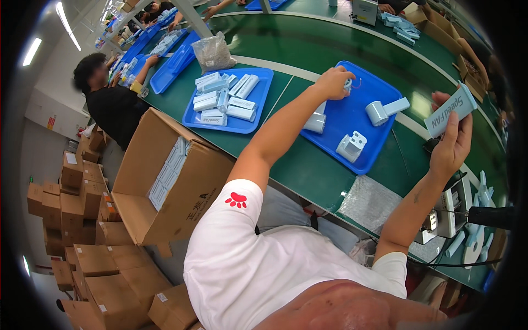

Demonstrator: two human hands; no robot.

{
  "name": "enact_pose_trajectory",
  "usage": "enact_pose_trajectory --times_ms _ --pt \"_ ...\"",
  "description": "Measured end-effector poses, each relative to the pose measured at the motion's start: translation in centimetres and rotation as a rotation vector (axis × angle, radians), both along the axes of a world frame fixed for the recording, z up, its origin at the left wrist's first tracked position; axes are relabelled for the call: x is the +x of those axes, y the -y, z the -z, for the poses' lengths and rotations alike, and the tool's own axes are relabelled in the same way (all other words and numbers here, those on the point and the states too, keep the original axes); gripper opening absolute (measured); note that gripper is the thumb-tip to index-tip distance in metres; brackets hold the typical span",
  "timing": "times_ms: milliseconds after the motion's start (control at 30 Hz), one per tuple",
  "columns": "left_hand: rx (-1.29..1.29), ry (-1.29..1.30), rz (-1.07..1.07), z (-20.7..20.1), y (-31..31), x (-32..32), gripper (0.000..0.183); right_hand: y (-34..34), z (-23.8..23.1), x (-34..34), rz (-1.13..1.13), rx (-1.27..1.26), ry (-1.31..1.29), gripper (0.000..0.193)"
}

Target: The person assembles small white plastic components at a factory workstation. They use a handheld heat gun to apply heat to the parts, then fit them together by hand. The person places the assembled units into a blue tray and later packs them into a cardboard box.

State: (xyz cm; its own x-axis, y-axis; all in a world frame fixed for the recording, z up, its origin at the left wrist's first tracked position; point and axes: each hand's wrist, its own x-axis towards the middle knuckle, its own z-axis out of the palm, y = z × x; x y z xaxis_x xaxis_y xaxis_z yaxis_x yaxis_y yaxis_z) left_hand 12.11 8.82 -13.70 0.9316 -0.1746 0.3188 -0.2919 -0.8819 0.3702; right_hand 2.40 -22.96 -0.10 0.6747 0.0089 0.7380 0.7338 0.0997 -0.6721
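Observation:
My left hand (332, 82) reaches over the far edge of a blue tray (379, 77). Its fingers are closed round a small light-blue part (347, 84), mostly hidden, with a thin red wire beside it. Raised at the right, my right hand (454, 146) grips a light-blue printed carton (450, 113) with a flap at its upper end. In the tray lie a light-blue handheld fan (379, 113) with a round head and straight handle, and a white-and-blue fan part (352, 146). Another cylindrical part (315, 122) lies partly behind my left forearm.
A second blue tray (258, 118) holds several light-blue cartons. Below it stands an open cardboard box (203, 176) of similar cartons. A plastic bag (213, 53), bubble wrap (369, 201) and a dark tool (489, 218) lie about the green table. A co-worker (107, 104) sits at left.

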Motion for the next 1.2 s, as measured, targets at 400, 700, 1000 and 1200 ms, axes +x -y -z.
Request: enact_pose_trajectory --times_ms 400,700,1000,1200 --pt "-1.052 0.396 0.462 -13.4 9.9 -10.5 0.053 1.5 -0.9 -0.2 -0.147 0.190 0.424 0.050" --pt "-0.632 0.387 0.527 -13.7 9.1 -11.2 0.035 -0.2 -1.3 -1.6 -0.136 0.388 0.084 0.044" --pt "-0.820 0.135 0.801 -14.3 9.6 -12.7 0.030 -0.5 -1.3 0.0 -0.219 0.571 -0.267 0.045" --pt "-0.912 0.178 0.908 -14.0 9.3 -12.0 0.031 1.1 -1.0 -0.3 -0.558 0.505 -0.087 0.059"
